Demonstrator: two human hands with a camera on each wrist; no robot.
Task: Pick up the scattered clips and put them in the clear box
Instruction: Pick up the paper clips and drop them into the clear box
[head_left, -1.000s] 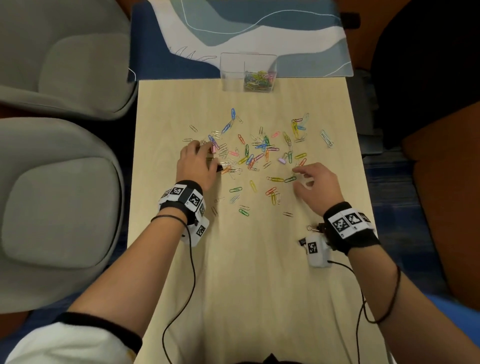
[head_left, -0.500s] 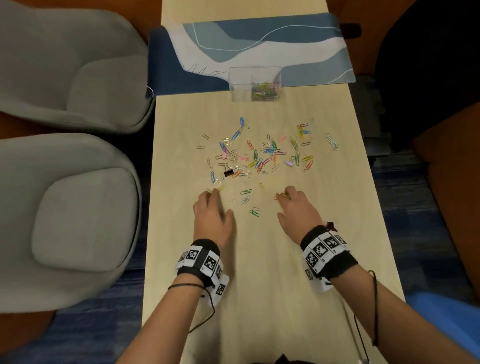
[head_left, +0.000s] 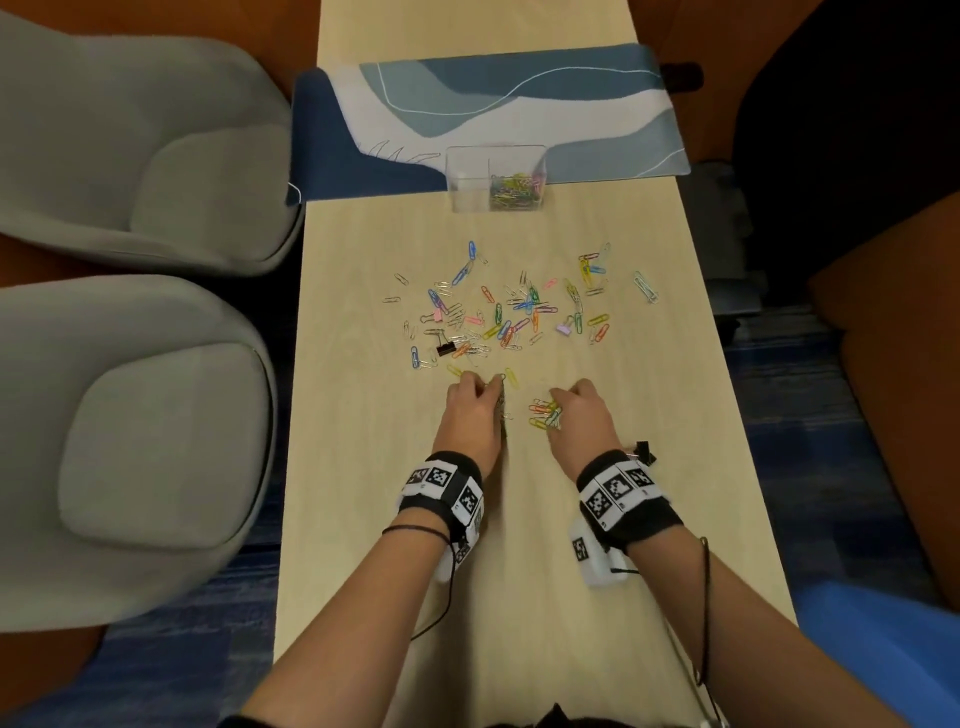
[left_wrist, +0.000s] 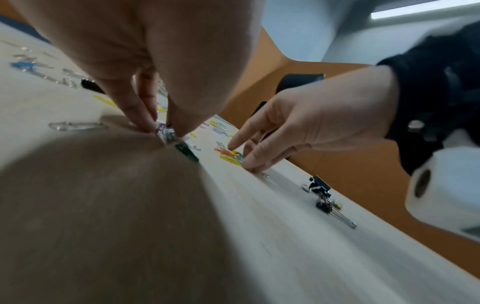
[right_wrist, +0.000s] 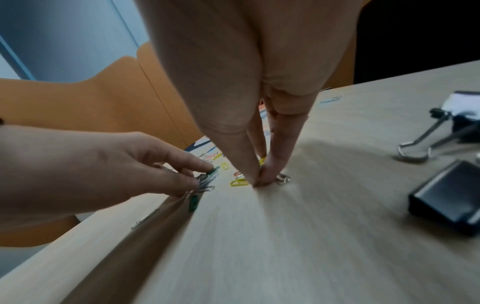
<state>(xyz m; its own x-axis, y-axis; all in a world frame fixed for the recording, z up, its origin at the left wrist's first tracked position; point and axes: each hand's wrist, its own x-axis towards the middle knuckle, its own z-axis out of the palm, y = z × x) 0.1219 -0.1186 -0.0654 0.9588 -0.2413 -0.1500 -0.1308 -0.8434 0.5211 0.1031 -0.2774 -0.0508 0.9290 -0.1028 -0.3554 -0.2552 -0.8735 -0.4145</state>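
Many coloured paper clips (head_left: 511, 314) lie scattered across the middle of the wooden table (head_left: 519, 571). The clear box (head_left: 496, 179) stands at the far end, with clips in its right compartment. My left hand (head_left: 493, 387) pinches a small bunch of clips (left_wrist: 167, 133) between thumb and fingers against the tabletop. My right hand (head_left: 553, 410), just to its right, has thumb and fingertips (right_wrist: 270, 174) drawn together on a little pile of orange and yellow clips (head_left: 543, 413). In the right wrist view, a yellow clip (right_wrist: 239, 182) and a silver one (right_wrist: 283, 178) lie beside those fingertips.
Black binder clips (head_left: 644, 453) lie by my right wrist near the table's right edge. One more black binder clip (head_left: 445, 348) sits in the scatter. A blue and white mat (head_left: 519, 98) lies behind the box. Grey chairs (head_left: 156, 415) stand to the left.
Both hands have drawn back toward me from the scatter, dragging clips into two small bunches under their fingertips. The view has tilted to show more of the far table.
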